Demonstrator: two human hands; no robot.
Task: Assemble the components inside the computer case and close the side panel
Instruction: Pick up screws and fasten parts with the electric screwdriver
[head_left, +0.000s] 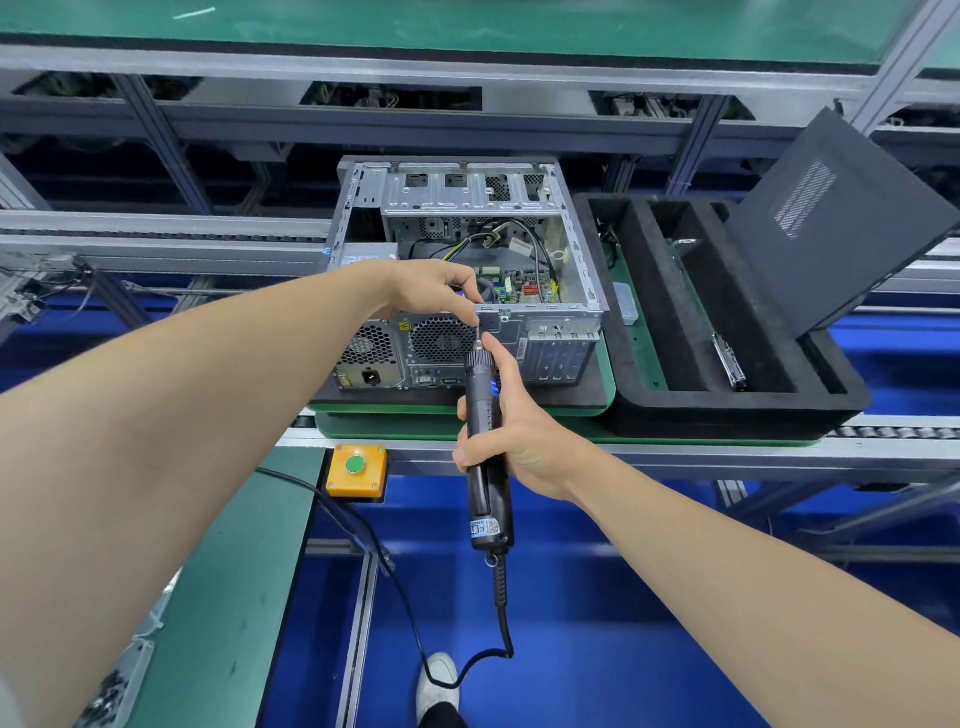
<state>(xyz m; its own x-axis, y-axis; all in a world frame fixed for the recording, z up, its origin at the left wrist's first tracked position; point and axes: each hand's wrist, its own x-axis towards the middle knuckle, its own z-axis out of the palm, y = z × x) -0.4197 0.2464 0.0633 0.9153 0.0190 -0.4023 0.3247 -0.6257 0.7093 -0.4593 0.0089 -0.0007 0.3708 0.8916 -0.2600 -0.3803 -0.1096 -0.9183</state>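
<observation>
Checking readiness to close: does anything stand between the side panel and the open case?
Yes. The side panel leans on the foam tray right of the case. At the case's near rim the left hand pinches at the tip of the screwdriver, which the right hand grips.

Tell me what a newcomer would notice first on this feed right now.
Two bare arms meet mid-frame: the right hand grips a black electric screwdriver, and the left hand pinches the tip of its bit at the near rim of the open computer case. To the right, the dark side panel stands tilted at the far end of a black foam tray.
</observation>
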